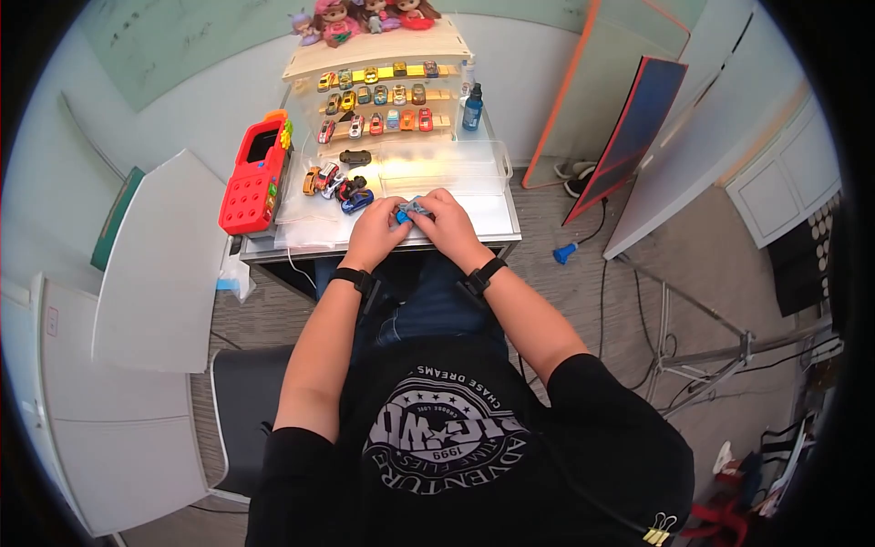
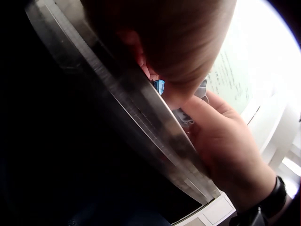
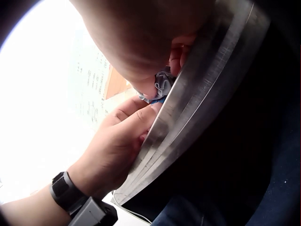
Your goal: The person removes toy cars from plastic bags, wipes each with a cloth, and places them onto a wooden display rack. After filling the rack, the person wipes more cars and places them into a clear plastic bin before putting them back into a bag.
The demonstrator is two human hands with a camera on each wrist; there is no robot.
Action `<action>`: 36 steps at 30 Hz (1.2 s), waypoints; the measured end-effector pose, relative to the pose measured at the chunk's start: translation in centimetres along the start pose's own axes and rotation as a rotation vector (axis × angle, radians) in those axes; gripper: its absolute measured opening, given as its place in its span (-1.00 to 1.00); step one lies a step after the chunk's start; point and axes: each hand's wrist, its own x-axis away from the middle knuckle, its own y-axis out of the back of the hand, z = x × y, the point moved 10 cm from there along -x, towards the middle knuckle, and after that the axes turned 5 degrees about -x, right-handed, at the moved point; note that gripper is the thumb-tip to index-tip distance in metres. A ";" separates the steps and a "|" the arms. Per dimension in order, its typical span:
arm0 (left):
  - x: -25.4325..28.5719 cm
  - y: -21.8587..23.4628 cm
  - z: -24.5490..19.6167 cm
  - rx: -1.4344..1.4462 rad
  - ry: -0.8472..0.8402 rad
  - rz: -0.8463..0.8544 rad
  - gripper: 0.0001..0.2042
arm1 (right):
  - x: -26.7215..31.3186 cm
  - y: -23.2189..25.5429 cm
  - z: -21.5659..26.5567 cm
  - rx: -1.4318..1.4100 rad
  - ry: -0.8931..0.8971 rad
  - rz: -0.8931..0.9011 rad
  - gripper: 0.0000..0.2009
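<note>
Both hands meet at the table's front edge around a small blue toy [image 1: 402, 217] and a grey-blue cloth [image 1: 415, 207]. The left hand [image 1: 375, 234] pinches the blue toy between thumb and fingers. From the other side the right hand [image 1: 447, 226] grips the cloth against it. In the right wrist view the crumpled cloth [image 3: 163, 84] lies under the right fingers, with a bit of blue beside the left thumb. The left wrist view shows a blue piece [image 2: 159, 86] between the hands; most of the toy is hidden by fingers.
Several toy cars [image 1: 325, 180] lie loose left of the hands, near a clear plastic tray [image 1: 492, 173]. Behind stands a tiered rack [image 1: 428, 140] with rows of cars. A red toy case [image 1: 248, 187] is at the left edge, a blue bottle [image 1: 472, 109] at back right.
</note>
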 end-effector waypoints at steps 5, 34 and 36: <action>0.1 0.1 0.4 0.003 0.045 0.004 -0.60 | 0.0 -0.1 0.9 -0.023 0.017 0.085 -0.73; -0.1 0.4 0.7 0.049 0.033 -0.014 -0.61 | 0.4 1.2 0.5 0.227 0.045 -0.193 -0.82; -0.1 0.5 0.6 0.059 0.034 -0.013 -0.62 | 0.3 1.3 0.4 0.215 0.030 -0.202 -0.81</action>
